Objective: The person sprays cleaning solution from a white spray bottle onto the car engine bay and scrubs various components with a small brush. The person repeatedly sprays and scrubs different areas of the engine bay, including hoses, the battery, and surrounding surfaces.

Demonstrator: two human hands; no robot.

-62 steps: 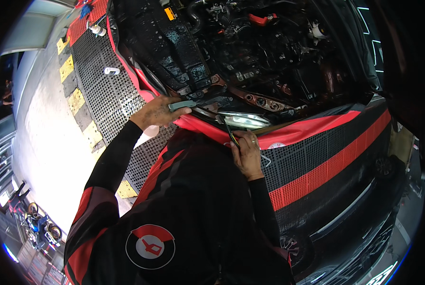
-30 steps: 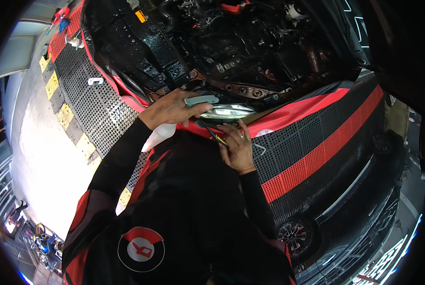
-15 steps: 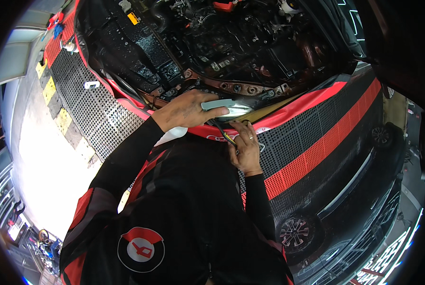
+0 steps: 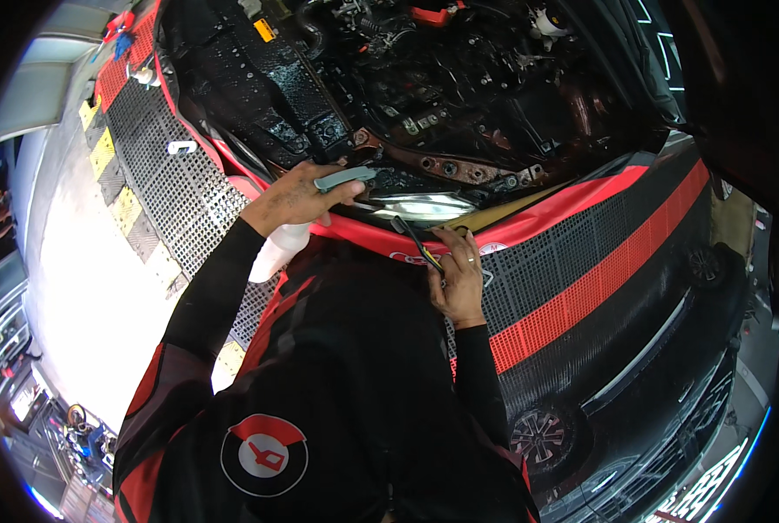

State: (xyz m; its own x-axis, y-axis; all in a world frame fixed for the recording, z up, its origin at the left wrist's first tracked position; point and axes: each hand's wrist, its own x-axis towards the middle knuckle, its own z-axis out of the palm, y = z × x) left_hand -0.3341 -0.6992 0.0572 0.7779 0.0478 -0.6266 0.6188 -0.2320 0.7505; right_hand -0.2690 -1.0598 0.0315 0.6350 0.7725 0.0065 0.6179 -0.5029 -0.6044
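Observation:
My left hand [image 4: 292, 199] grips a white spray bottle [image 4: 276, 251] whose grey-green trigger head [image 4: 344, 179] points into the open engine bay [image 4: 459, 96] of a car. My right hand [image 4: 457, 279] rests on the red and black mesh cover [image 4: 581, 270] draped over the car's front. It pinches a thin black tool with a yellow part [image 4: 414, 239], whose tip reaches toward the bright headlight [image 4: 424, 207]. My dark, red-trimmed sleeves and chest fill the lower middle of the view.
The engine bay holds black hoses, a rusty cross member with bolt holes [image 4: 459, 167] and a red cap [image 4: 431, 14]. A perforated floor grating with yellow blocks [image 4: 145, 183] runs along the left. A car wheel [image 4: 538, 436] shows at the lower right.
My head has shifted, so the engine bay sits larger and closer. My left hand with the sprayer has stayed by the headlight and tipped the nozzle slightly further in. My right hand has barely moved.

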